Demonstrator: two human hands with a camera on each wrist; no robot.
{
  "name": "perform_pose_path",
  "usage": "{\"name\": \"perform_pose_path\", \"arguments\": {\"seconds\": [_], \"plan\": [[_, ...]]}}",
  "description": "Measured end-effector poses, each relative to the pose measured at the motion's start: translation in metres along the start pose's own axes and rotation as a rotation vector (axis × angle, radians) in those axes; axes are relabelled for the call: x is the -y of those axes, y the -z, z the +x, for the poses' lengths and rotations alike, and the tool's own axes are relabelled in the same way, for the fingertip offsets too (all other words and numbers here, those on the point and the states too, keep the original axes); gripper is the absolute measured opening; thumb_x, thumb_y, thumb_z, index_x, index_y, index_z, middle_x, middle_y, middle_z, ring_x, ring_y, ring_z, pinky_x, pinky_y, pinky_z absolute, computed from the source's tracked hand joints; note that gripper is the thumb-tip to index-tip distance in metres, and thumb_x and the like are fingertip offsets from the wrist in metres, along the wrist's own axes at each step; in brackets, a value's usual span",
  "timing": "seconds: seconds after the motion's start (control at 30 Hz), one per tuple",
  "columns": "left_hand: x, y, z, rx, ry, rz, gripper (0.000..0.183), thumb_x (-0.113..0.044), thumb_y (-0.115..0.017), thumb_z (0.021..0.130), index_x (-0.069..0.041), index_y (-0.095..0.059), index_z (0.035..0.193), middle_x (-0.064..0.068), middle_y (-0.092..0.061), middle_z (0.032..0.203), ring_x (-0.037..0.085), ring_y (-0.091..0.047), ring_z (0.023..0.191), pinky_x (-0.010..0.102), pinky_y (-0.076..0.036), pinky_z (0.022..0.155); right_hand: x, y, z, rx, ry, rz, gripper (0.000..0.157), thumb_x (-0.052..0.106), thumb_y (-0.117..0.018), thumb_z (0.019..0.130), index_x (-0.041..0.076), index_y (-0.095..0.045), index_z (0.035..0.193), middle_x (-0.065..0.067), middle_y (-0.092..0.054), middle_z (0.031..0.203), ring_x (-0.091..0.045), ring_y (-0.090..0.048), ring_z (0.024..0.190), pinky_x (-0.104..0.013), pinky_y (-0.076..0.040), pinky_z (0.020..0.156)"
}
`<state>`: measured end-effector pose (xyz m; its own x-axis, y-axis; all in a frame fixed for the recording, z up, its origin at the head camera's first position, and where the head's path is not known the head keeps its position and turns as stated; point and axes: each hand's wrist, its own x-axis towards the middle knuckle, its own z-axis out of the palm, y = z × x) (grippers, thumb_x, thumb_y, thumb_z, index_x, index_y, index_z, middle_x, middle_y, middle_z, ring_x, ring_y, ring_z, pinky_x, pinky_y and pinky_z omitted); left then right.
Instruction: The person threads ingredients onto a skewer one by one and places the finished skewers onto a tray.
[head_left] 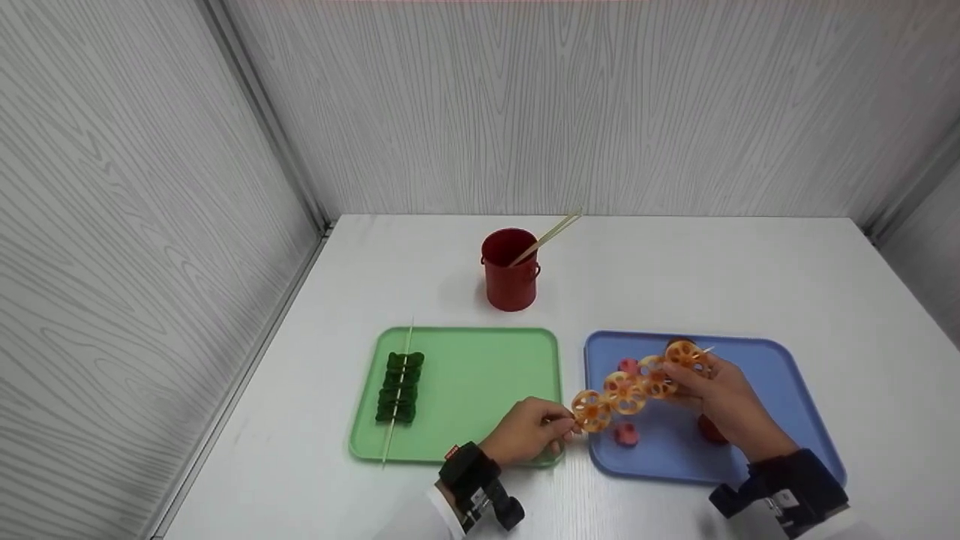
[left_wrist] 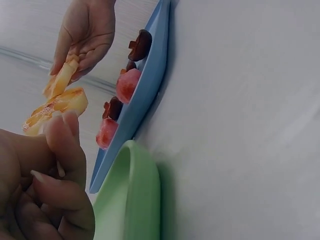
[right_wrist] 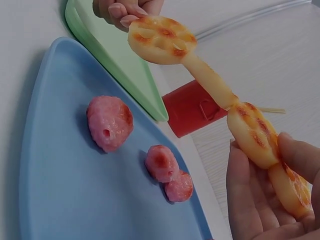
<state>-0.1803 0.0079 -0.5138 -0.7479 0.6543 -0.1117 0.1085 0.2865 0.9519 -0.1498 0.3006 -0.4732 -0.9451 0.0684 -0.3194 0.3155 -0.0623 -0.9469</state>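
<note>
A skewer of several lotus root slices (head_left: 624, 393), yellow with browned patches, spans both hands over the left part of the blue tray (head_left: 757, 450). My left hand (head_left: 531, 429) pinches its lower left end, beside the last slice. At the other end my right hand (head_left: 724, 397) grips the slices between thumb and fingers, and a pale stick tip (head_left: 709, 349) pokes out past them. In the right wrist view the slices (right_wrist: 162, 40) hang at differing angles above the tray. Below lie pink, ball-like pieces (right_wrist: 110, 123); the left wrist view also shows dark brown mushroom-shaped pieces (left_wrist: 141, 45).
On the left, a green tray (head_left: 480, 352) bears a skewer of folded dark green leaves (head_left: 400, 390), its stick crossing the tray's front rim. Behind the trays stands a red bucket (head_left: 511, 289) with thin sticks (head_left: 551, 234) leaning in it. Grey wood-grain panels (head_left: 525, 112) enclose the white table.
</note>
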Motion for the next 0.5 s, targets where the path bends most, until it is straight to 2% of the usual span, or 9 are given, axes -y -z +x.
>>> {"name": "perform_pose_path", "arguments": {"seconds": [0.17,0.3,0.4,0.5], "plan": [[-0.001,0.002,-0.003,0.000,-0.012,-0.048,0.015,-0.007,-0.060,0.096,-0.001,-0.073,0.094,0.007,-0.068,0.075,0.005,-0.057,0.057,0.015,-0.047,0.054,0.001,-0.001,0.000,-0.005,-0.008,-0.022,0.062,0.032,-0.066,0.094,-0.004,-0.039,0.137,0.000,-0.068,0.102,-0.012,-0.068,0.093,-0.029,-0.055,0.085],[0.002,0.005,-0.006,-0.002,-0.024,-0.077,0.015,-0.005,-0.059,0.096,0.001,-0.073,0.093,0.004,-0.068,0.075,0.005,-0.057,0.058,0.016,-0.047,0.054,-0.001,-0.002,-0.001,-0.008,0.006,0.014,0.072,0.035,-0.060,0.097,-0.006,-0.026,0.145,-0.001,-0.064,0.105,-0.014,-0.069,0.093,-0.031,-0.055,0.086],[0.005,0.009,-0.008,-0.013,-0.030,-0.084,0.016,-0.004,-0.058,0.097,0.002,-0.072,0.094,0.007,-0.069,0.078,0.005,-0.058,0.059,0.016,-0.048,0.056,-0.002,-0.001,-0.002,-0.027,0.037,0.031,0.071,0.037,-0.056,0.099,-0.008,-0.025,0.145,-0.002,-0.066,0.104,-0.017,-0.070,0.091,-0.032,-0.055,0.086],[0.008,0.017,-0.011,-0.032,-0.029,-0.101,0.017,-0.004,-0.057,0.098,0.003,-0.072,0.098,0.013,-0.069,0.083,0.006,-0.058,0.060,0.019,-0.049,0.057,-0.004,0.001,-0.003,-0.046,0.061,-0.037,0.071,0.041,-0.055,0.098,-0.007,-0.029,0.143,-0.010,-0.069,0.108,-0.018,-0.070,0.092,-0.032,-0.056,0.084]]}}
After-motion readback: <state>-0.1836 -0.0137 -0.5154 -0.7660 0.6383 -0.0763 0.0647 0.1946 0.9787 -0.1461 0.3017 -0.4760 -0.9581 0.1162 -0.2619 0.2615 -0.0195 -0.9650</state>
